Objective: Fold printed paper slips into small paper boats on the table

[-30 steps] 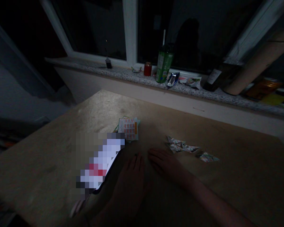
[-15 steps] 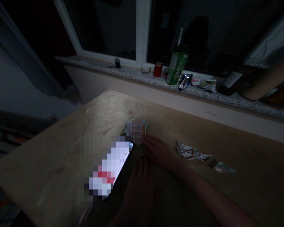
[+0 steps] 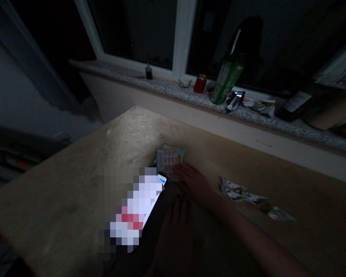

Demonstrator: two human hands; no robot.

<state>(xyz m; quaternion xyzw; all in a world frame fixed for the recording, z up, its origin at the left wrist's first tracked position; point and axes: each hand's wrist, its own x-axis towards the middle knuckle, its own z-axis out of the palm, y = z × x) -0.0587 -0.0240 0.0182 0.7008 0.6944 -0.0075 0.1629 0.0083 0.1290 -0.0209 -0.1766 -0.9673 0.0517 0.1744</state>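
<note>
A small pile of printed cards with rows of red print lies on the table in the middle of the head view. My right hand reaches in from the right, its fingers stretched out and the tips over the right edge of the pile. Close below it my left hand lies in deep shadow, palm down with fingers extended, and nothing shows in it. Left of both hands is a lit phone, its screen mostly pixelated; what supports it is hidden.
Folded patterned paper pieces lie right of my right forearm. The granite windowsill behind the table holds a red jar, a green bottle-like container, a small tower figure and crumpled wrappers. The room is dark.
The view has shifted, so most things sit a little farther right. My right fingertips overlap the card pile slightly more than before. My left hand stays stretched out below.
</note>
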